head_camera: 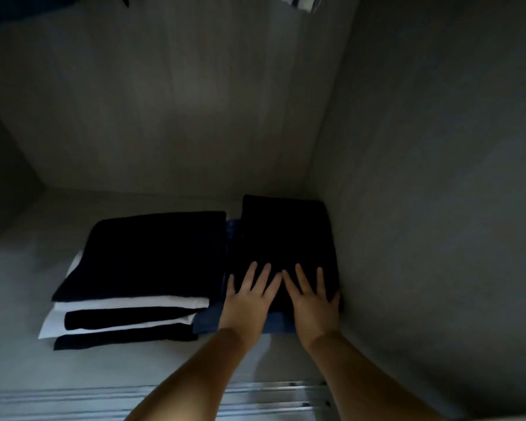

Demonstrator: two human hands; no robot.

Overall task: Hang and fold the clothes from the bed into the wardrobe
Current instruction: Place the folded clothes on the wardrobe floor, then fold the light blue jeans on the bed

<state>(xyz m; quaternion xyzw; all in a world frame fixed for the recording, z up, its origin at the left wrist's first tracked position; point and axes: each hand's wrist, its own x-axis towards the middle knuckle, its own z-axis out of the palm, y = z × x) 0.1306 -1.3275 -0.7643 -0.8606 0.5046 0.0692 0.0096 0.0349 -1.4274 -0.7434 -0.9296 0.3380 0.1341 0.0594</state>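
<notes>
1. The dark folded garment (283, 241), soft and light by appearance, lies atop blue denim (208, 322) in the wardrobe's right corner.
2. It is pressed flat by the left hand (249, 299) and right hand (312, 302), fingers straight.
3. Left of it sits a black-and-white stack (134, 287); lifting is judged best from beneath the folded edges.

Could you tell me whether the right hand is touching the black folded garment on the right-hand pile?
Touching. The head view shows the right hand lying flat, fingers straight, on the black folded garment, beside the left hand.
</notes>
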